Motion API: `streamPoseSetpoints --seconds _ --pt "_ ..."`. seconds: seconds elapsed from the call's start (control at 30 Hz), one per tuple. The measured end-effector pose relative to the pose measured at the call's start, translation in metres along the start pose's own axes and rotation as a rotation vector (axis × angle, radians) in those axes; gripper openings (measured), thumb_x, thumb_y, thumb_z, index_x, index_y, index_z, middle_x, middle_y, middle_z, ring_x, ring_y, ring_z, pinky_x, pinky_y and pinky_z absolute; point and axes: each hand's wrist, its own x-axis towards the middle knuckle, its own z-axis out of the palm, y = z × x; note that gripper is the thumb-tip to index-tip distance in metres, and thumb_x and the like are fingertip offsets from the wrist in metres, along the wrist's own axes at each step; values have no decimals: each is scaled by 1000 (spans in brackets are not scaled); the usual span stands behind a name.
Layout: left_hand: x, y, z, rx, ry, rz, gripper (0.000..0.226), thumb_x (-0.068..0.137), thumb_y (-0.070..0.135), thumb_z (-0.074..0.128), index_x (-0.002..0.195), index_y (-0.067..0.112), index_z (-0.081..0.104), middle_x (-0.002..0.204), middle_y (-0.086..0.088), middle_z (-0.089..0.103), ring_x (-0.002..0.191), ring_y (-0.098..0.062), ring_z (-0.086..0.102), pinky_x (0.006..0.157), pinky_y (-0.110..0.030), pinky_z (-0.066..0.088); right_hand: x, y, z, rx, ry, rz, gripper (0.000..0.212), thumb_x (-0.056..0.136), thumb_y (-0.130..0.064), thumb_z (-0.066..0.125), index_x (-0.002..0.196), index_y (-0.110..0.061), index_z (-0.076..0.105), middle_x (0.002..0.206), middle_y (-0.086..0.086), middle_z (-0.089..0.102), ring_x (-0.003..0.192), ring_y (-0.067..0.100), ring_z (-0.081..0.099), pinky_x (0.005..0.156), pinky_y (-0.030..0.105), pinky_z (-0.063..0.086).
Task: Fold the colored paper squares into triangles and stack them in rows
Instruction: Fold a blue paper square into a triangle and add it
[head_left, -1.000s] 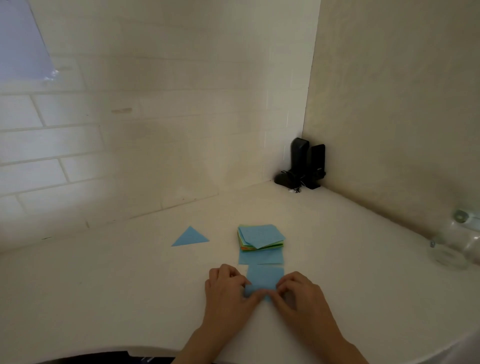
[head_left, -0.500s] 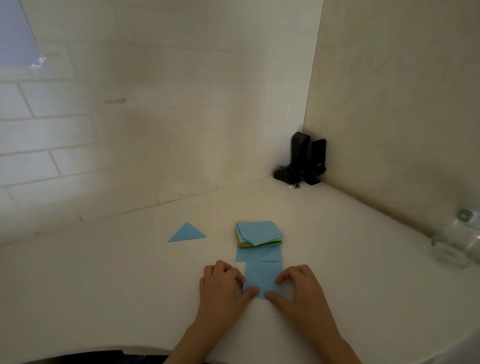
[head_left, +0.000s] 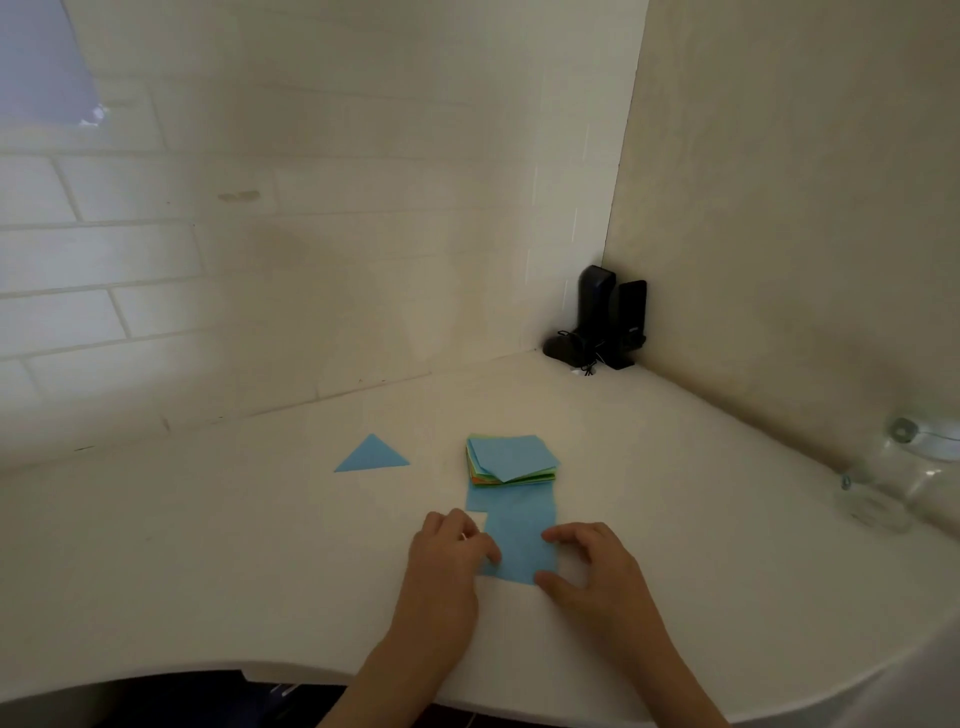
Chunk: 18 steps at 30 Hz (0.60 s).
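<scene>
Holding: both hands are lying on a blue paper square (head_left: 521, 545) on the white table (head_left: 208, 571), near the front edge.
Left hand: the left hand (head_left: 447, 561) is touching the left side of the square; its fingers are curled and its thumb tip is pressing on the sheet near the lower left corner. I cannot tell if it is pinching the edge or only pressing it.
Right hand: the right hand (head_left: 592, 571) is sitting at the right side of the square; its curled fingers are touching the right edge and its thumb is touching the lower right corner.
Paper under the square: a second blue sheet (head_left: 480, 501) is lying flat just behind the square and is partly covered by it.
Stack: a stack of colored paper squares (head_left: 511, 462) is lying just behind that sheet, blue on top, with green and orange edges showing at the side.
Folded piece: one blue triangle (head_left: 371, 455) is lying flat to the left of the stack, apart from it.
Corner: two dark upright devices (head_left: 610, 317) are standing in the far corner with a small cable.
Right edge: a clear glass jar (head_left: 893, 483) is standing near the wall.
Writing: no label or brand is showing clearly enough to read.
</scene>
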Motion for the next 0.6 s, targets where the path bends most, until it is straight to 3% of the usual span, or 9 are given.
streamPoseSetpoints --seconds 0.1,0.2,0.3,0.37,0.5,0.6 --pt "-5 14 4 5 -53 30 31 75 10 43 92 20 67 91 3 57 86 -14 48 68 -32 47 -2 -5 -1 -35 -2 11 37 62 -32 71 98 -26 62 98 -12 58 93 1 55 82 2 34" --pt "-7 21 7 30 -81 76 37 82 34 32 94 19 64 94 4 55 87 -14 48 68 -33 50 -3 -9 0 -46 -7 23 39 66 -42 64 102 -28 63 99 -15 58 94 1 52 83 3 33" --pt "-6 27 4 123 -148 60 55 76 61 30 104 23 58 103 7 48 95 -11 43 80 -27 42 -1 -13 -7 1 -42 110 30 80 -14 63 107 -25 65 95 -12 58 79 -4 50 75 -1 35" --pt "-5 31 2 197 -152 49 65 67 73 31 103 25 56 101 8 48 93 -11 43 78 -24 38 -1 -13 -10 -6 -75 140 34 82 -5 56 107 -25 67 92 -7 60 68 -4 48 66 0 37" --pt "-8 38 6 251 -54 53 53 62 73 43 81 26 58 82 6 53 75 -15 50 63 -28 41 -3 -18 -13 -95 -118 132 36 80 -4 55 110 -20 68 106 -4 66 95 8 60 76 3 34" --pt "-11 40 11 241 17 64 33 70 60 46 73 28 55 76 7 54 67 -14 53 56 -29 44 -8 -21 -15 -123 -123 111 29 79 -9 61 104 -20 71 104 -5 69 97 8 62 88 8 39"
